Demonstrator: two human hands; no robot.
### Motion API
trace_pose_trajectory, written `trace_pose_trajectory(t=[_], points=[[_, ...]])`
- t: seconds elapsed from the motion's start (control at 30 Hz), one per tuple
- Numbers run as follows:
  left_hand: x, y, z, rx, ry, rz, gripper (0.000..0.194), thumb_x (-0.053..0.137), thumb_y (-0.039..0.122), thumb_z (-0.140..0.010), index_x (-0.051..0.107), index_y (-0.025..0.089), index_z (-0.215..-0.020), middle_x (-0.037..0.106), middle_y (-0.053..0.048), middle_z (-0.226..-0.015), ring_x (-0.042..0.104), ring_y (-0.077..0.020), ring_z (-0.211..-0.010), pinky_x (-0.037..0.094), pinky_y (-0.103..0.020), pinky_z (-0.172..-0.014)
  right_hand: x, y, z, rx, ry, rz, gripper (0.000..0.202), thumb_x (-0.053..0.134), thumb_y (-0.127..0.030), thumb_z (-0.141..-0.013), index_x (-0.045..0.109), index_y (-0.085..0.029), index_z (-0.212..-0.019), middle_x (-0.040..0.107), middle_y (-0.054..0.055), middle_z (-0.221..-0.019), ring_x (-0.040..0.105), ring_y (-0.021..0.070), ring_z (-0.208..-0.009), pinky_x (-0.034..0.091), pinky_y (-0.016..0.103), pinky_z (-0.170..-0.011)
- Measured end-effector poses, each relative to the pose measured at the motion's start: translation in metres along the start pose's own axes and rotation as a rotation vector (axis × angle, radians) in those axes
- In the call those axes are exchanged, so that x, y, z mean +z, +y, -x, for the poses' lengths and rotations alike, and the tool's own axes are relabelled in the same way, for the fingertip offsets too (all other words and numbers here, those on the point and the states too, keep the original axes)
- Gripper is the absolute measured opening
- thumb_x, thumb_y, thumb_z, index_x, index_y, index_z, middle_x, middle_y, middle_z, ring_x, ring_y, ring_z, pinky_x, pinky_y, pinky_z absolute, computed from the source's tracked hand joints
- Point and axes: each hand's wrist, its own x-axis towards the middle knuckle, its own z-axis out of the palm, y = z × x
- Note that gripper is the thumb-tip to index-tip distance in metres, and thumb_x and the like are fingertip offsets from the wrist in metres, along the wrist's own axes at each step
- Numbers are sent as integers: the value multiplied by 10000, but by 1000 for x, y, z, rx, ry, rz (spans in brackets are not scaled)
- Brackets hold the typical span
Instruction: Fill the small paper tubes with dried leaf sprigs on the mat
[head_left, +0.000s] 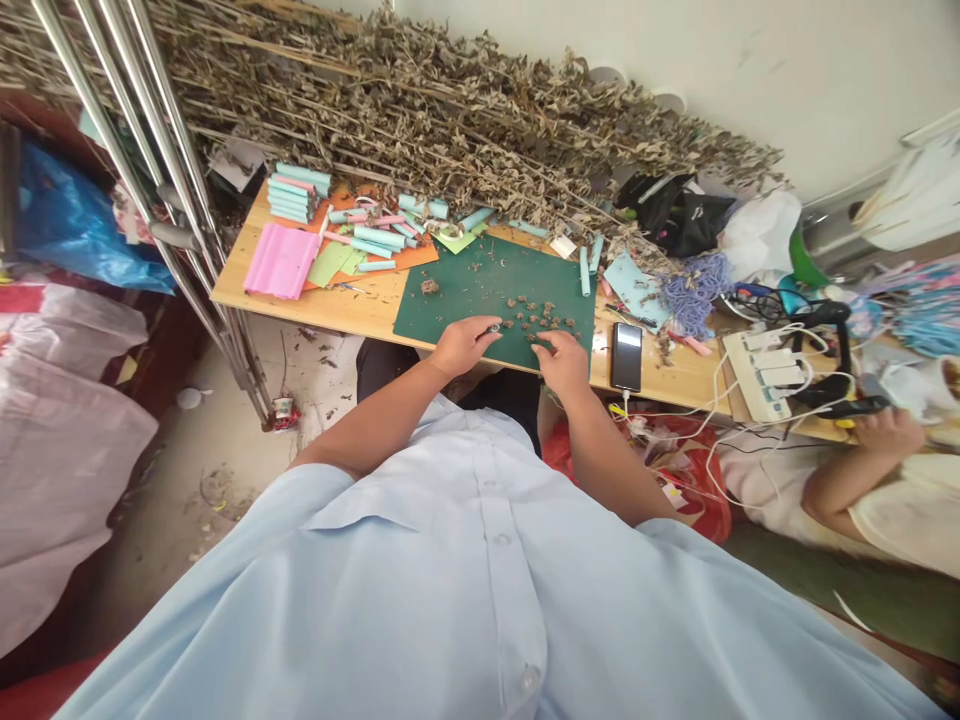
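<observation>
My left hand (465,346) is over the front part of the green cutting mat (457,290), its fingers closed in a pinch. A small dark, partly shiny thing shows at its fingertips, too small to name. To the right, my right hand (562,362) rests at the mat's front edge, thumb and forefinger drawn together by the brown crumbly clumps (550,308). Whatever lies between those fingertips is hidden. Several such clumps are scattered in front of both hands. One larger clump (429,286) sits apart on the left of the mat.
Dried leafy stalks (420,90) line the table's back. Pale blue paper rolls (375,240) and a pink sheet (281,262) lie left. A phone (626,356), purple cords (694,290) and a power strip (754,375) are right. Another person's hand (889,432) shows far right.
</observation>
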Motion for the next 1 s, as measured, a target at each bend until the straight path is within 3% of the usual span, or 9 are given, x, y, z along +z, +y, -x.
trace_pose_trajectory(t=[0.2,0.47,1.0], points=[[0,0,-1,12,-4,-27,267,687,317,-988,757,168,-1199,788,-108,-1161,746,-228,-1096,576,-353,-1026,13,-6,-9,-104,-19,83,233,555,-233,-927,759,-212,-1037,755,114,-1116,698,273,-1056,574,427,-955],[-1,1,-2,0,-27,-37,264,672,335,-994,762,184,-1190,789,-96,-1146,740,-221,-1074,573,-334,-999,16,-6,-12,-149,-50,207,291,478,-193,-951,761,-190,-1015,745,134,-1093,690,268,-1001,565,394,-918],[0,1,-1,10,-14,-22,263,676,330,-996,760,175,-1191,787,-104,-1156,740,-216,-1090,561,-325,-1009,2,-19,-28,37,-210,193,242,589,-189,-927,821,-186,-995,781,104,-1087,705,250,-1049,516,363,-1006]])
